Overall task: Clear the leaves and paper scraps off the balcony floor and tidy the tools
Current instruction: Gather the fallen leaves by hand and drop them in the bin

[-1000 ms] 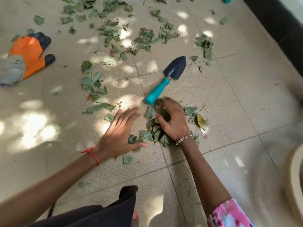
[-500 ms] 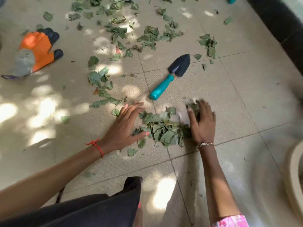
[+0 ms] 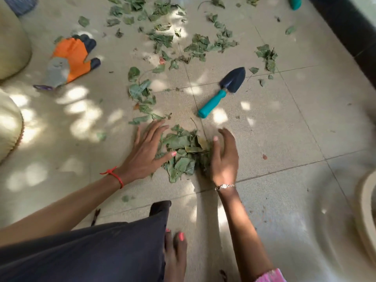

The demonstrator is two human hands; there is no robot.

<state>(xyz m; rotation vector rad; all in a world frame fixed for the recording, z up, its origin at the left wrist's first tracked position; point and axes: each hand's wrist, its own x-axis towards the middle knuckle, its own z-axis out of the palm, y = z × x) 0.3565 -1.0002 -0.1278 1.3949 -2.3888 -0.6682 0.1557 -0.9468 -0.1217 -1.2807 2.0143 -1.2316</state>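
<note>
Both forearms reach forward from the lower edge of the view and converge on one leaf pile (image 3: 184,152) on the tiled floor (image 3: 284,129). The left hand (image 3: 146,152), with a red thread (image 3: 114,176) at its wrist, lies palm down at the pile's 9 o'clock. Its fingers are straight and slightly spread, pointing to 1 o'clock, and its thumb tip touches the pile's edge. The right hand (image 3: 224,157), wearing a silver bracelet (image 3: 224,186), stands on its edge at the pile's 3 o'clock. Its fingers are together, gently curved and cupped against the leaves, with nothing pinched between them. The pile sits between the two palms, touching both.

A trowel (image 3: 223,91) with a teal handle and dark blade lies at 1 o'clock from the pile, just beyond the right fingertips and apart from them, blade pointing to 1 o'clock. A strip of loose leaves (image 3: 141,94) runs from the left fingertips towards 12 o'clock. Many scattered leaves (image 3: 162,38) cover the far floor, with a smaller clump (image 3: 267,55) at 2 o'clock. An orange and grey work glove (image 3: 69,60) lies well apart at 10 o'clock, beside cream pots (image 3: 12,41). A teal object (image 3: 295,3) shows at the top edge, too cropped to name. A bare foot (image 3: 175,255) and a dark trouser leg (image 3: 91,251) fill the 6 o'clock corner.
</note>
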